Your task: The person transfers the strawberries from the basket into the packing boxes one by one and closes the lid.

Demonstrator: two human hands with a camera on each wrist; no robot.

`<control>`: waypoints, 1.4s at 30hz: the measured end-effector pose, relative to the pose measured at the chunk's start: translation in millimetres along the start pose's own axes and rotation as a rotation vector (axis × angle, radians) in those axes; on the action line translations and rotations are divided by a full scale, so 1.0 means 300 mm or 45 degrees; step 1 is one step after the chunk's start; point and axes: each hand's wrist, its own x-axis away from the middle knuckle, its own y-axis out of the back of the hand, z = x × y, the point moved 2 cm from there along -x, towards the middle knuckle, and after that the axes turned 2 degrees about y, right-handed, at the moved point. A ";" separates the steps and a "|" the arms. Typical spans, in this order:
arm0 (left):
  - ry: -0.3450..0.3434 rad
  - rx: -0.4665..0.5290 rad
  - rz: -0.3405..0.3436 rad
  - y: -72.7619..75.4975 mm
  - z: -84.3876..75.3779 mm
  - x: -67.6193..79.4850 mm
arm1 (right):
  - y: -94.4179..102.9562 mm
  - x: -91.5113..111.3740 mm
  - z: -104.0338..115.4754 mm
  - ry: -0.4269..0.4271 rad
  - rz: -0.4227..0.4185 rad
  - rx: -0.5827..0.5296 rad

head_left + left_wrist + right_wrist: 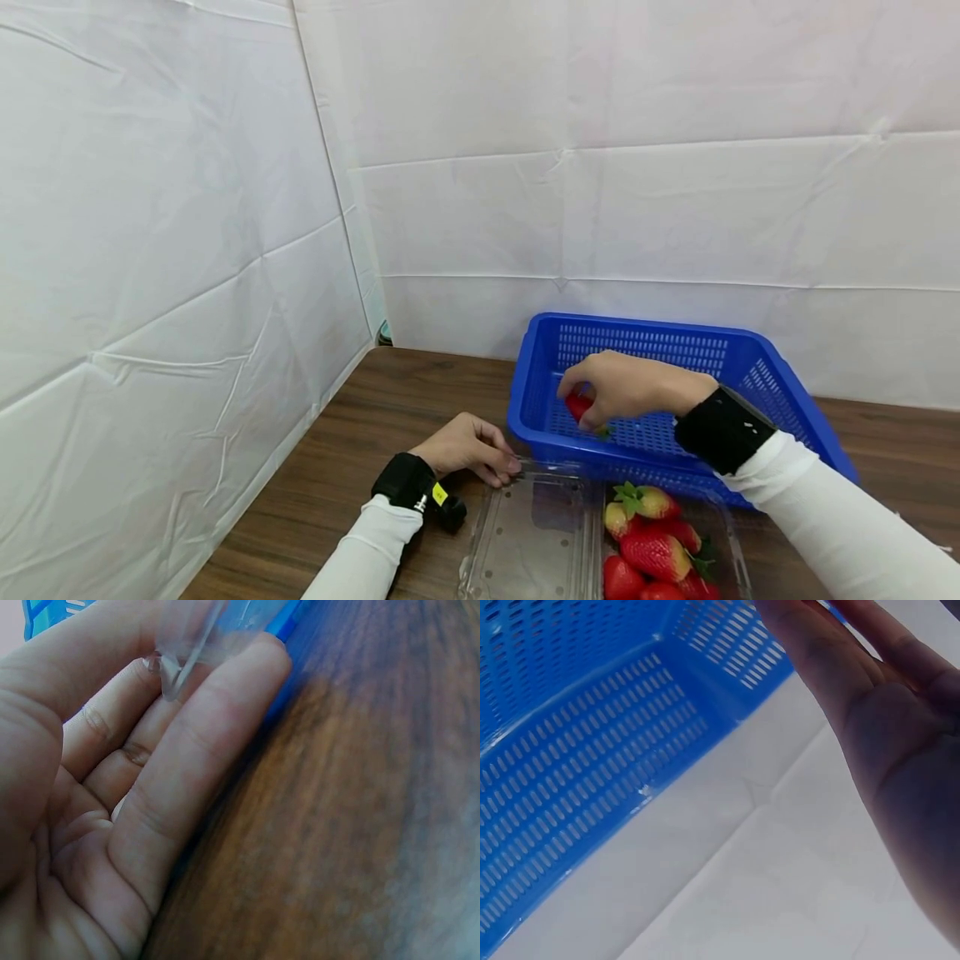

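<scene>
My right hand (630,385) pinches a red strawberry (577,406) between thumb and fingers, over the inside of a blue plastic basket (637,322). The berry's green leaves point down toward the basket floor. In the right wrist view the strawberry is hidden, and only part of the hand (900,727) shows beside the basket wall (592,750). With my left hand (468,446) I grip the far left corner of a clear plastic clamshell box, at its opened lid (536,533). The left wrist view has the clear plastic edge (180,671) between thumb and fingers.
Several strawberries (654,554) lie in the box's right half, just in front of the basket. Box and basket stand on a dark wooden table (420,392). White sheets (480,217) hang behind and to the left.
</scene>
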 end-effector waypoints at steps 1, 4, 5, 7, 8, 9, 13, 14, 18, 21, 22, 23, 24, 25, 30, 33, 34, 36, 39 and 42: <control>-0.001 -0.001 0.001 -0.003 -0.004 0.003 | 0.003 0.004 0.001 -0.001 -0.010 -0.008; -0.009 -0.001 0.003 -0.012 -0.021 0.014 | 0.010 0.015 0.006 -0.002 -0.034 -0.036; -0.011 -0.001 0.003 -0.016 -0.027 0.017 | 0.013 0.019 0.009 0.000 -0.045 -0.036; -0.013 0.003 0.004 -0.021 -0.038 0.024 | 0.019 0.027 0.014 0.005 -0.068 -0.025; -0.012 0.005 0.004 -0.022 -0.042 0.026 | 0.021 0.030 0.017 0.008 -0.077 -0.016; -0.011 0.007 0.004 -0.023 -0.044 0.028 | 0.023 0.034 0.018 0.013 -0.088 0.002; -0.009 -0.003 0.001 -0.019 -0.038 0.023 | 0.029 0.054 0.026 0.021 -0.123 0.027; -0.007 -0.003 0.001 -0.015 -0.031 0.018 | 0.031 0.061 0.028 0.021 -0.131 0.022; -0.005 -0.001 -0.001 -0.006 -0.016 0.010 | 0.037 0.084 0.043 0.023 -0.164 -0.004; -0.009 0.000 -0.006 -0.012 -0.027 0.021 | 0.039 0.101 0.056 0.015 -0.184 -0.017; -0.010 0.000 -0.007 -0.016 -0.033 0.026 | 0.040 0.108 0.060 0.009 -0.192 -0.020; -0.011 0.000 -0.006 -0.019 -0.039 0.029 | 0.041 0.114 0.064 0.010 -0.200 -0.016; -0.008 0.000 -0.005 -0.020 -0.041 0.031 | 0.043 0.121 0.067 0.009 -0.210 -0.014; -0.008 0.000 -0.003 -0.021 -0.043 0.032 | 0.044 0.128 0.071 0.012 -0.223 -0.002; -0.001 -0.006 -0.004 -0.026 -0.050 0.034 | 0.052 0.160 0.086 0.001 -0.274 0.020; 0.000 -0.008 -0.008 -0.025 -0.053 0.034 | 0.054 0.177 0.095 -0.007 -0.292 0.023; -0.001 -0.008 -0.009 -0.025 -0.054 0.034 | 0.054 0.184 0.098 -0.008 -0.299 0.028; -0.001 -0.006 -0.007 -0.024 -0.055 0.033 | 0.053 0.199 0.103 -0.020 -0.310 0.031; 0.002 -0.002 -0.002 -0.026 -0.052 0.030 | 0.051 0.224 0.110 -0.041 -0.320 0.026; 0.003 -0.001 0.003 -0.028 -0.049 0.030 | 0.049 0.242 0.119 -0.037 -0.330 0.030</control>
